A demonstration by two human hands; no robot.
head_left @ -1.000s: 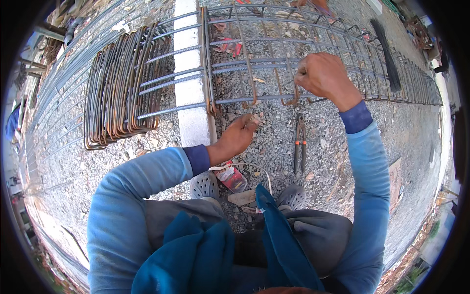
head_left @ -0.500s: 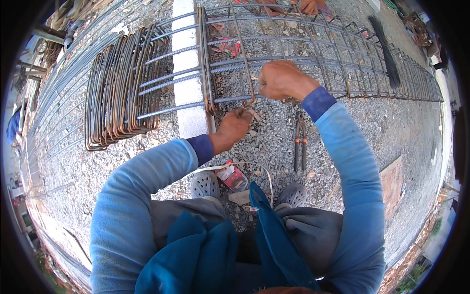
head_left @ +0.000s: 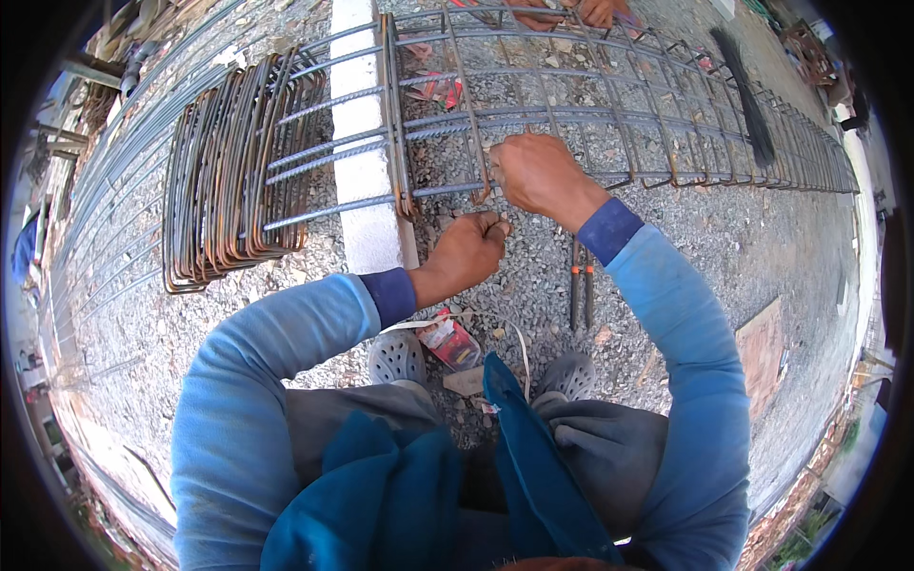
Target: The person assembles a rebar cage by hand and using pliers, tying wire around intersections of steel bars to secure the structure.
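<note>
A long cage of steel rebar (head_left: 519, 116) with square stirrups lies across a white beam (head_left: 367, 214). My right hand (head_left: 545, 176) is closed in a fist at the cage's near lower bar, just right of a rusty stirrup (head_left: 476, 157). Below that bar, my left hand (head_left: 465, 253) is closed, thumb and fingertips pinched together and pointing at the right hand. Whatever either hand grips is too small or hidden to name. On the gravel under my right cuff lie pliers (head_left: 582, 285) with dark, orange-marked handles, their jaws covered.
Stacked rusty stirrups (head_left: 233, 171) hang around the bars' left end. A bundle of black tie wire (head_left: 745, 100) rests over the cage at right. Another person's hands (head_left: 595, 13) are at the far side. Between my shoes sits a red package (head_left: 449, 341) beside a pale strap (head_left: 519, 335).
My left hand has shifted right, its fingertips nearing the right hand. The right hand has dropped slightly down and left, and its cuff now covers the pliers' jaws.
</note>
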